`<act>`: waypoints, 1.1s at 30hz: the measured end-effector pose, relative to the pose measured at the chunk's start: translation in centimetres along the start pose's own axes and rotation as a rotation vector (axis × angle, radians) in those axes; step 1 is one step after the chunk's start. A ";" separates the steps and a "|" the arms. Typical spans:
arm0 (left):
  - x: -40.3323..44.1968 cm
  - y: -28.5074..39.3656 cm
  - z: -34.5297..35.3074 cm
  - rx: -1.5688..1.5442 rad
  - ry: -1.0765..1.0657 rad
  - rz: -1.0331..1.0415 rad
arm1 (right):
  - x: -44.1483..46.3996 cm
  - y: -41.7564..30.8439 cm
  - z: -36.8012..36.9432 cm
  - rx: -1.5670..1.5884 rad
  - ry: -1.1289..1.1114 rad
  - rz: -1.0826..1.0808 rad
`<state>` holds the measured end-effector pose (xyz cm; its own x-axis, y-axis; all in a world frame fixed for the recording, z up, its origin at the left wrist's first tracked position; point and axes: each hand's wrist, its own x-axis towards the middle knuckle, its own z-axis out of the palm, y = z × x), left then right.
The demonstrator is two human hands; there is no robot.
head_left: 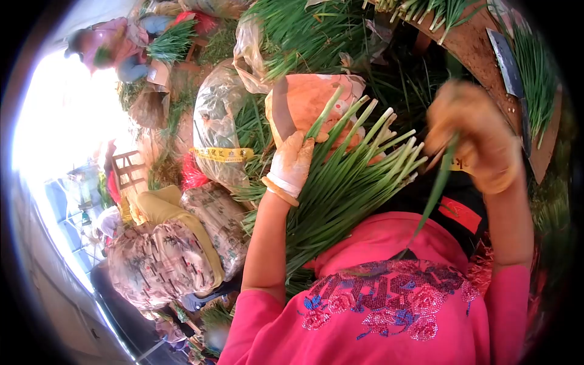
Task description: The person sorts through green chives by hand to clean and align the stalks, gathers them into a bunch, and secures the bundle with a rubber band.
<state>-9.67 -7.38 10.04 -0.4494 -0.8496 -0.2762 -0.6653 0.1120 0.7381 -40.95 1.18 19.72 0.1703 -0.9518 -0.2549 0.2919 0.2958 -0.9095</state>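
A bunch of long green chive-like stalks (359, 176) with pale cut ends lies across my lap. My left hand (293, 161), in a pale glove with a band at the wrist, is closed at the upper left side of the bunch, around a green stalk. A dark, flat, blade-like strip (281, 109) stands up beside its fingers; I cannot tell whether the hand grips it. My right hand (474, 137), in an orange-brown glove, is raised right of the pale ends and blurred by motion. From its fingers a long green leaf (439, 185) hangs down towards my pink shirt.
A wooden board (486, 73) at upper right bears a broad-bladed knife (506, 64) and more greens (532, 79). Plastic bags (219, 121) and heaped greens (310, 36) lie ahead. A person in a patterned top (161, 261) bends at left; another person (115, 45) sits farther off.
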 end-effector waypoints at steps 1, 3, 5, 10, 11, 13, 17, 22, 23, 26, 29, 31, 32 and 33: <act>-0.1 0.7 -0.1 0.007 -0.005 -0.009 | -0.6 -0.9 -1.7 -0.126 0.093 -0.196; 0.1 1.6 -0.4 0.032 -0.024 -0.013 | -0.2 -2.6 -2.9 -0.391 0.343 -0.372; 0.1 2.2 -0.5 0.068 -0.059 -0.008 | 1.4 -0.8 -5.0 -0.559 0.426 -0.411; -1.4 5.9 0.4 0.005 -0.100 0.208 | -2.0 7.5 -6.1 -0.700 0.222 0.268; -1.9 6.7 0.8 0.159 -0.075 0.274 | -2.1 6.9 -5.5 -0.595 0.161 0.593; -3.2 9.2 2.0 0.414 -0.105 0.299 | -2.0 10.3 -4.2 -0.451 0.079 0.641; -2.8 8.0 3.5 0.445 -0.119 0.357 | 1.7 7.7 -0.7 -0.052 0.066 0.358; 0.1 1.7 -0.5 -0.736 -0.105 -0.102 | 1.4 7.3 -4.9 -0.247 0.330 0.122; 0.5 1.1 -0.8 -0.755 -0.109 -0.113 | 0.7 8.4 -6.2 -0.265 0.239 0.246; 0.3 1.1 -0.5 -0.775 -0.101 -0.098 | -1.1 12.5 -4.4 -0.278 0.177 0.617; -0.5 4.1 1.5 -0.499 0.005 0.022 | 0.4 14.8 -2.3 -0.115 0.097 0.580; -2.3 6.1 2.1 -0.003 0.032 0.265 | 2.5 14.3 -0.9 -0.046 0.120 0.467; -3.2 7.9 2.2 0.294 0.027 0.414 | 3.4 13.2 -0.2 -0.019 0.140 0.397; -4.4 8.6 3.3 0.465 -0.019 0.319 | 3.9 11.1 0.8 -0.046 0.160 0.360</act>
<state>-15.38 -0.97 15.63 -0.6795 -0.7272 -0.0978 -0.6853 0.5813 0.4387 -36.26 0.80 8.89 0.1041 -0.7892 -0.6052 0.1967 0.6128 -0.7653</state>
